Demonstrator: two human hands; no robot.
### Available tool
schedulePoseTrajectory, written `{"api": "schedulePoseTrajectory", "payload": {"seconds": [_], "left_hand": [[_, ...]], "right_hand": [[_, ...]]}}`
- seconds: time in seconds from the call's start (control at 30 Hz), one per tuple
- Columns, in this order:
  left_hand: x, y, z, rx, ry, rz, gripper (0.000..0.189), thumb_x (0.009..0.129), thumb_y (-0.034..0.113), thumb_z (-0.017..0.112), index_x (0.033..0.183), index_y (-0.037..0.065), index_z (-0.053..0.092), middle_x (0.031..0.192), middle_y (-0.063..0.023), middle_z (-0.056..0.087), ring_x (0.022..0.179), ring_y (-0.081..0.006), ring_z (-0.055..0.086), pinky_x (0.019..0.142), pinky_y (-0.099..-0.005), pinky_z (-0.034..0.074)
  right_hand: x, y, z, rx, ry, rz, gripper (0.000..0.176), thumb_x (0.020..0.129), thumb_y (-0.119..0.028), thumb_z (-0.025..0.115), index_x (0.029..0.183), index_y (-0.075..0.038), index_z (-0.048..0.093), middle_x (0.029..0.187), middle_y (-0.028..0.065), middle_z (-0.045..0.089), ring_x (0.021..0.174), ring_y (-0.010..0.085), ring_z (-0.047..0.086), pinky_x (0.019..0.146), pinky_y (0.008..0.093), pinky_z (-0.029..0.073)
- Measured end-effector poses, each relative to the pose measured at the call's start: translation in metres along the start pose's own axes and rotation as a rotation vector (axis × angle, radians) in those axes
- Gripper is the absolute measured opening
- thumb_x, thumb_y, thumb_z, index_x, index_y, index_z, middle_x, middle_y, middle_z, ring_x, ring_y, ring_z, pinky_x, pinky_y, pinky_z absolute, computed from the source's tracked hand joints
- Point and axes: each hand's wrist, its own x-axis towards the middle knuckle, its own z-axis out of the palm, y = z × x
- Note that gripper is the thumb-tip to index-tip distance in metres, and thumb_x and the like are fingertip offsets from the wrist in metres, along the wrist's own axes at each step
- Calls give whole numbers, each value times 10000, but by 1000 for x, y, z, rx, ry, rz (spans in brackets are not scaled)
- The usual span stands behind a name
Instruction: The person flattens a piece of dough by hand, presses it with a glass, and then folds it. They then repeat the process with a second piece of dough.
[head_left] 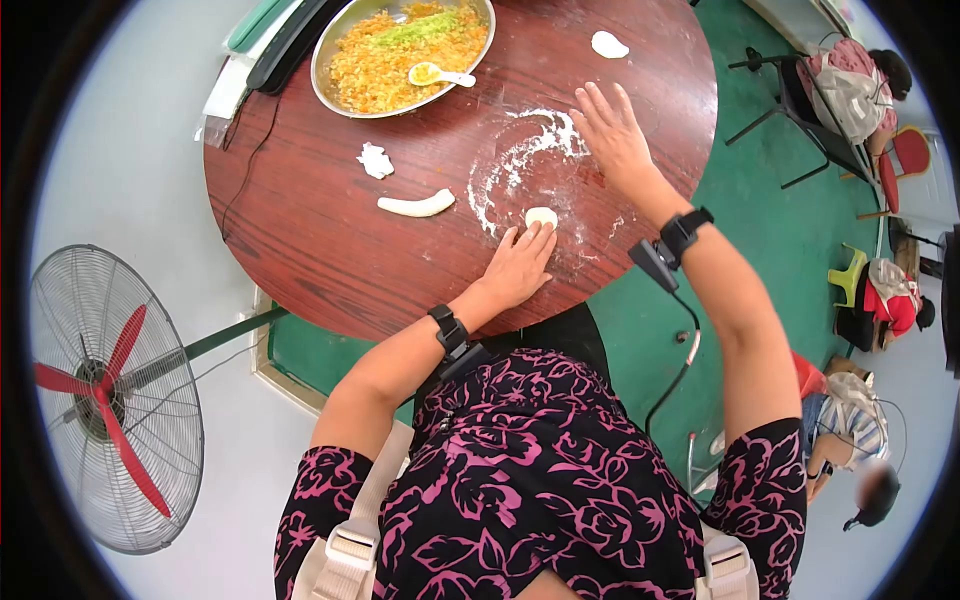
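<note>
My left hand [517, 267] rests on the table with its fingertips at a small round piece of dough [541, 217]. Its fingers lie fairly flat and slightly apart. To the right, my right hand [612, 135] is stretched out with spread fingers, holding nothing, beside a patch of white flour [510, 165]. A curved strip of dough [417, 205] lies left of my left hand, and a crumpled white lump [375, 161] sits above it. Farther back at the right is a flat pale dough piece [609, 44].
A metal bowl [487, 50] of orange and green filling, with a white spoon [440, 75], stands at the back of the round brown table [300, 200]. A fan [105, 395] is at the left. Several people sit at the right.
</note>
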Motion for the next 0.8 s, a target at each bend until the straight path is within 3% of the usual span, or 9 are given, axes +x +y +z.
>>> {"api": "schedulePoseTrajectory", "payload": {"seconds": [0.07, 0.17, 0.27, 0.33, 0.37, 0.47, 0.63, 0.7, 0.8], "left_hand": [[-6, 0, 0, 31, 1, 5, 652, 806, 331, 621, 1313, -15, 401, 1414, -157, 332, 1312, -286, 305, 1038, -491, 274], [-6, 4, 1, 33, -12, -28, 656, 813, 341, 610, 1320, -15, 395, 1415, -153, 334, 1326, -274, 292, 1049, -506, 257], [-4, 9, 4, 14, 4, -70, 656, 815, 349, 605, 1315, -23, 401, 1411, -154, 342, 1318, -271, 302, 1044, -503, 260], [-4, 13, 5, 1, 24, -87, 655, 817, 357, 602, 1307, -32, 409, 1405, -156, 352, 1305, -271, 317, 1033, -494, 269], [-4, 13, 5, -4, 34, -92, 655, 817, 363, 599, 1302, -37, 413, 1401, -157, 358, 1298, -270, 325, 1027, -489, 274], [-5, 14, 4, 3, 43, -101, 659, 820, 381, 590, 1293, -47, 422, 1387, -164, 377, 1278, -268, 343, 1011, -472, 285], [-6, 14, 11, 2, 68, -102, 688, 811, 417, 586, 1292, -47, 423, 1370, -169, 394, 1286, -275, 336, 1017, -477, 282], [-10, 15, 13, 4, 61, -103, 722, 796, 442, 596, 1302, -40, 414, 1368, -171, 393, 1294, -283, 326, 1026, -498, 275], [-15, 12, 9, -72, -24, -93, 804, 754, 496, 620, 1322, -25, 390, 1370, -168, 382, 1304, -290, 311, 1028, -552, 264]], "right_hand": [[21, 2, 10, -268, -206, -39, 514, 862, -273, 480, 1346, -111, 417, 1432, 83, 352, 1380, 233, 214, 1134, 520, 7], [47, 11, 8, -331, -615, -103, 509, 884, -290, 463, 1353, -99, 410, 1379, 113, 426, 1324, 261, 336, 1116, 554, 26], [55, 12, 33, -453, -755, -190, 528, 885, -300, 477, 1354, -71, 403, 1282, 128, 520, 1169, 291, 508, 1070, 600, 109], [56, 13, 44, -418, -750, -124, 464, 843, -355, 530, 1224, -91, 544, 1184, 115, 586, 1053, 291, 576, 959, 609, 265], [56, 15, 48, -399, -746, -91, 442, 822, -382, 557, 1159, -102, 615, 1135, 109, 619, 995, 292, 610, 904, 614, 343], [46, 38, 66, 102, -541, 153, 444, 746, -341, 629, 1117, -98, 618, 1054, 134, 636, 911, 299, 632, 814, 543, 435], [-16, -7, -8, 999, -161, -16, 680, 614, -326, 718, 1193, -48, 493, 1066, 187, 602, 936, 337, 602, 800, 376, 496], [-31, -55, -6, 1126, -68, -77, 694, 633, -323, 718, 1232, -68, 476, 1123, 182, 579, 1004, 328, 577, 869, 402, 457], [-43, -90, -4, 917, 81, -142, 689, 636, -336, 709, 1240, -101, 475, 1076, 123, 569, 1053, 276, 531, 946, 446, 369]]}}
